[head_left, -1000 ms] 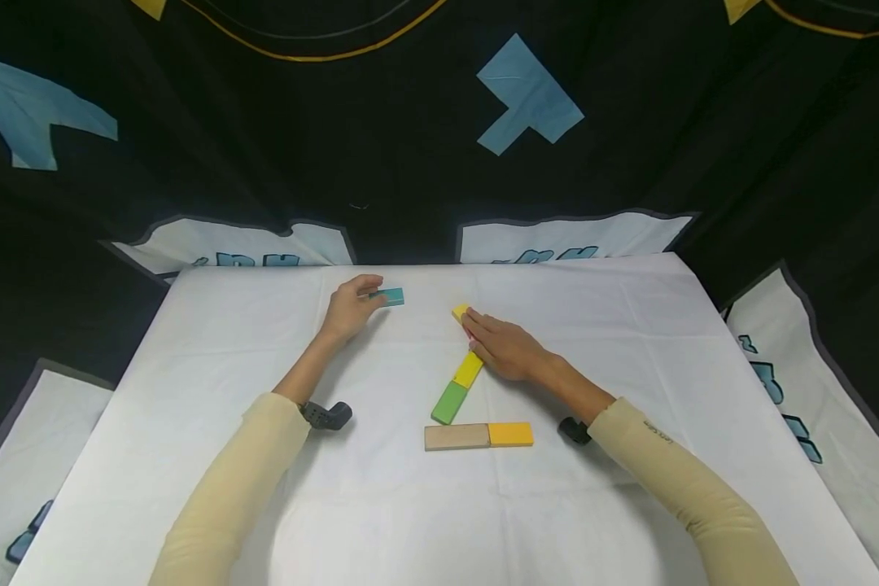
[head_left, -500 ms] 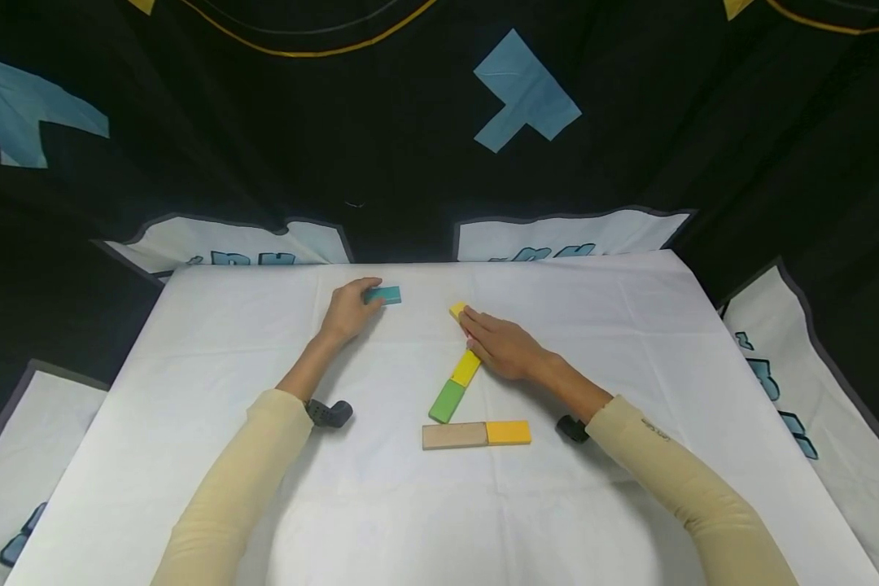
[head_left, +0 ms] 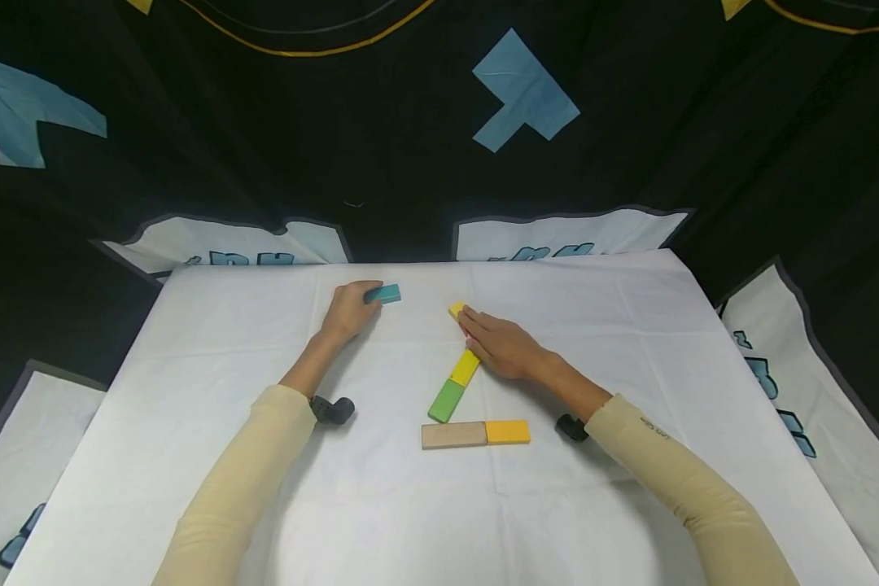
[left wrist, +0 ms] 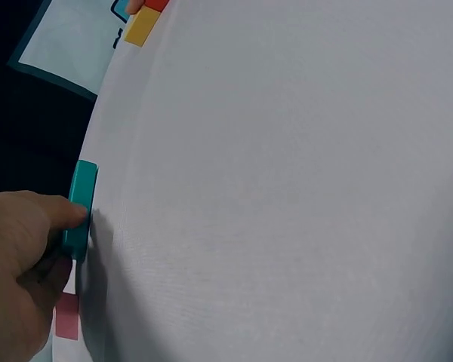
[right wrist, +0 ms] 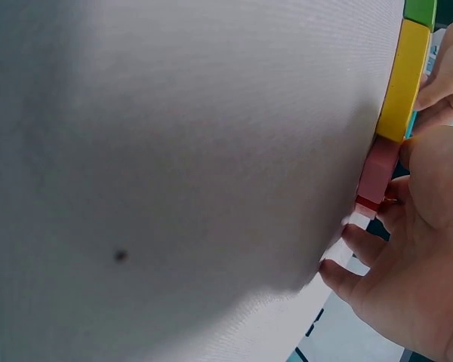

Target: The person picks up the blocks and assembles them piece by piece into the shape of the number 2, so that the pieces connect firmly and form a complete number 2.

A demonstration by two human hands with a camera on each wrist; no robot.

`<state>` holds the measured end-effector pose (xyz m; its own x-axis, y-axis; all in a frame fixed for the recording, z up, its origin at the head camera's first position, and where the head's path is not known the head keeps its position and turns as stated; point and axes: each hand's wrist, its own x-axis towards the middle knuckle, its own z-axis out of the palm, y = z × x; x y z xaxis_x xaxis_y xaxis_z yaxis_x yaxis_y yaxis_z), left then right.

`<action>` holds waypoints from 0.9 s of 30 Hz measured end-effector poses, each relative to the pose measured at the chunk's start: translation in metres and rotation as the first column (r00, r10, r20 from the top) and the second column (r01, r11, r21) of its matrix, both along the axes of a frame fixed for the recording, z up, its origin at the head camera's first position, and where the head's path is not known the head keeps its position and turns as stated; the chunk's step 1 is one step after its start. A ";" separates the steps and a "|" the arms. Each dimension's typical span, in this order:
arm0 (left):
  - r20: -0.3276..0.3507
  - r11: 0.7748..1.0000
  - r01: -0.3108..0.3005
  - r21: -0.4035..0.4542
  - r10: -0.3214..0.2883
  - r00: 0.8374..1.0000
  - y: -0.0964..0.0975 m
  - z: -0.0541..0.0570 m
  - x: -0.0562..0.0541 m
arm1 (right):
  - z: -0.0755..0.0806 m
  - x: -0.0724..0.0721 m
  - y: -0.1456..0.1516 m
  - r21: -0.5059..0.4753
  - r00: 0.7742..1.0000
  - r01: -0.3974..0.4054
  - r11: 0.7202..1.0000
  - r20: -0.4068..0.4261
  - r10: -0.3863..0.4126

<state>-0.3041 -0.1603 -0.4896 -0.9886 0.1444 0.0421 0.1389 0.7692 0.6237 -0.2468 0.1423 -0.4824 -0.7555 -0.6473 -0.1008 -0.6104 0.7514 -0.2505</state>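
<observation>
My left hand [head_left: 347, 309] pinches a teal block [head_left: 384, 294] between thumb and fingers near the far edge of the white table. In the left wrist view a pink block [left wrist: 66, 317] lies just below that hand; the hand hides it in the head view. My right hand [head_left: 509, 348] is over a bent row of blocks, its thumb and fingers about a pink block [right wrist: 377, 170]. Beyond its fingers shows a yellow block [head_left: 456, 310], with a red block [right wrist: 368, 204] partly covered. On the near side the row continues with another yellow block [head_left: 465, 368] and a green block [head_left: 446, 400].
A beige block [head_left: 454, 435] and an orange-yellow block [head_left: 508, 432] lie end to end across the near side of the row. White cloth covers the table [head_left: 381, 521]. Behind it hangs a black cloth [head_left: 322, 146] with blue shapes.
The teal block in my left hand has turned slightly, its right end now a little higher in view. My right hand stays in place over the row; the whole head view has shifted slightly.
</observation>
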 end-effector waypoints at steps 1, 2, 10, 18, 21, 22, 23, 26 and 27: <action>0.006 1.000 -0.002 -0.005 0.002 1.000 0.000 0.001 0.000 | 0.000 0.000 0.000 -0.001 1.000 -0.002 1.000 -0.001 0.002; 0.011 1.000 -0.002 -0.007 0.002 1.000 0.000 0.001 0.000 | 0.001 0.000 0.000 -0.001 1.000 -0.003 1.000 -0.003 0.003; 0.026 0.999 0.049 -0.017 -0.049 0.998 0.002 0.003 -0.001 | -0.001 0.000 0.001 0.009 1.000 0.010 1.000 0.008 -0.010; 0.029 0.998 0.067 0.008 -0.067 0.997 0.003 0.005 0.000 | -0.001 0.001 0.000 0.003 1.000 0.000 1.000 -0.003 0.000; 0.045 0.996 0.076 0.035 -0.078 0.996 0.004 0.006 0.001 | -0.002 0.001 0.000 0.014 1.000 -0.003 1.000 -0.013 0.003; 0.049 0.996 0.079 0.041 -0.081 0.996 0.005 0.006 0.000 | -0.002 0.000 0.000 0.013 1.000 -0.003 1.000 -0.015 0.003; 0.054 0.995 0.081 0.055 -0.084 0.995 0.005 0.007 0.000 | -0.002 0.000 0.000 0.013 1.000 -0.003 1.000 -0.018 0.004; 0.071 0.992 0.078 0.094 -0.085 0.994 0.007 0.007 -0.001 | -0.003 0.000 0.000 0.006 1.000 -0.005 1.000 -0.031 0.005; 0.078 0.991 0.075 0.109 -0.083 0.994 0.007 0.006 -0.001 | -0.003 0.000 0.000 0.003 0.999 -0.005 1.000 -0.033 0.005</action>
